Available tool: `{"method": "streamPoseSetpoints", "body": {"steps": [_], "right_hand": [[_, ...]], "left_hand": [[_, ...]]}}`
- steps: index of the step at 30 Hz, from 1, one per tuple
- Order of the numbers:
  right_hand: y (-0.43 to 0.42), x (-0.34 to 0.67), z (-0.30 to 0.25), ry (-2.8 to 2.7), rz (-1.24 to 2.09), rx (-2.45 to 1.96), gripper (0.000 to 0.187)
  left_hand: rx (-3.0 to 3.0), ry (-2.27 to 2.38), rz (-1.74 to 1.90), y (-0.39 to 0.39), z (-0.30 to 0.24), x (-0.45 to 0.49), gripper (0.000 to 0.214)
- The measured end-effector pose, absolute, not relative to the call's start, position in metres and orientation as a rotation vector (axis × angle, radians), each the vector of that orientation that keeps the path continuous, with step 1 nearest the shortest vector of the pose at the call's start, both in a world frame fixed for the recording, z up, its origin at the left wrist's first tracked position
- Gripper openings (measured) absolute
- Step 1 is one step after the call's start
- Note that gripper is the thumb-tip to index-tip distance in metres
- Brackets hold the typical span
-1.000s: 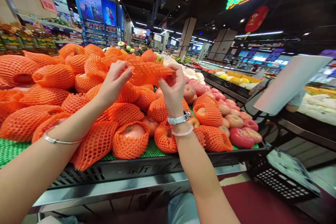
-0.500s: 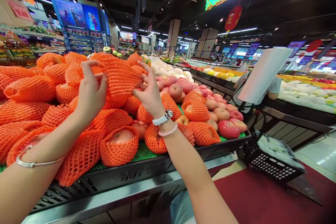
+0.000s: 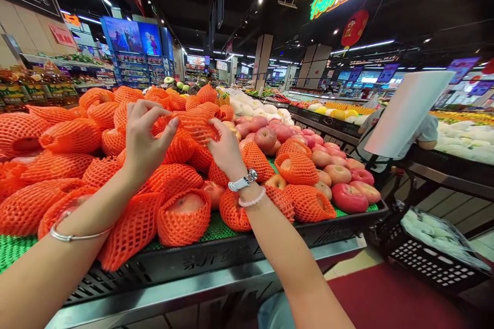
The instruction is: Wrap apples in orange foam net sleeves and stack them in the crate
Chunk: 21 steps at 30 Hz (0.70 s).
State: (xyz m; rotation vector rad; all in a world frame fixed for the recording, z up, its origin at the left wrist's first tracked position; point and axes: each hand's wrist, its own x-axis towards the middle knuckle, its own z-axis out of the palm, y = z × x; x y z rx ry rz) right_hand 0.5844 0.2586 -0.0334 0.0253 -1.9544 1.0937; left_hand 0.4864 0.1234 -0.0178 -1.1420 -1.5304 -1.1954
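Between my hands, above the fruit pile, an orange foam fruit net (image 3: 195, 124) is stretched out, flat and apparently without fruit in it. My left hand (image 3: 145, 136) has its thumb and bent fingers closed at the net's left end. At the other end, the fingertips of my right hand (image 3: 227, 148) are pinched on the edge, partly hidden by the net. Below lie fruits in similar orange foam nets, among them a netted apple (image 3: 184, 213) near the display's front edge. Bare red apples (image 3: 266, 138) are heaped to the right.
A black crate edge (image 3: 216, 257) with a metal rail (image 3: 162, 295) borders the display. On the right stand a roll of plastic bags (image 3: 409, 113), a person in light clothing (image 3: 426, 131) behind it, and a black basket (image 3: 432, 262) low down. White-netted fruit (image 3: 247, 104) lies farther back.
Both hands have come down slightly with the foam net, which now looks flatter and lower between them. The view has shifted, so the display appears farther right.
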Motion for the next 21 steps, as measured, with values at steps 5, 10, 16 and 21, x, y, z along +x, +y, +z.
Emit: {"method": "streamPoseSetpoints", "body": {"steps": [5,10,16,21], "right_hand": [[0.262,0.586,-0.030,-1.929,1.185,0.045,0.051],[0.263,0.590,-0.026,-1.804,1.166,-0.023,0.066],[0.264,0.591,-0.024,-1.884,1.355,0.095,0.081],[0.264,0.590,-0.025,-1.994,1.370,0.060,0.080]], "left_hand": [[-1.487,-1.546,-1.791,0.122,-0.018,0.492,0.012],[-1.377,-1.711,-2.347,0.129,-0.013,0.489,0.006],[-1.784,-1.911,-1.898,0.126,-0.014,0.496,0.013],[-1.842,-1.798,-1.705,0.126,-0.021,0.497,0.026]]}}
